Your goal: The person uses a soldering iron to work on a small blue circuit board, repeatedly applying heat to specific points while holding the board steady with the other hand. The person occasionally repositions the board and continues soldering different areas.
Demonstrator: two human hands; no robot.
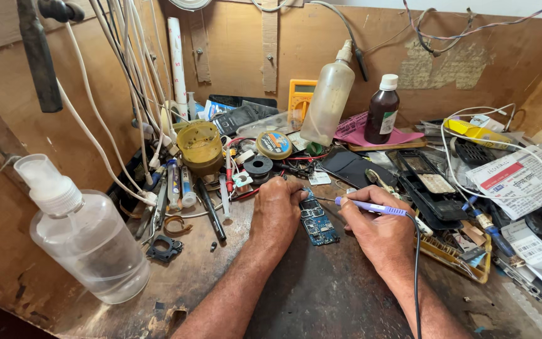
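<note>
A small blue circuit board lies on the worn wooden bench near the middle. My left hand rests on the bench at the board's left edge, fingers curled down and touching its top corner. My right hand grips a purple-handled soldering iron like a pen. The iron's thin metal tip points left and reaches the upper part of the board. A black cord runs from the iron down past my right wrist.
A clear plastic squeeze bottle stands front left. Behind the board are a yellow tub, a solder spool, a tall squeeze bottle, a brown bottle and phone parts. White cables hang at left; papers lie right.
</note>
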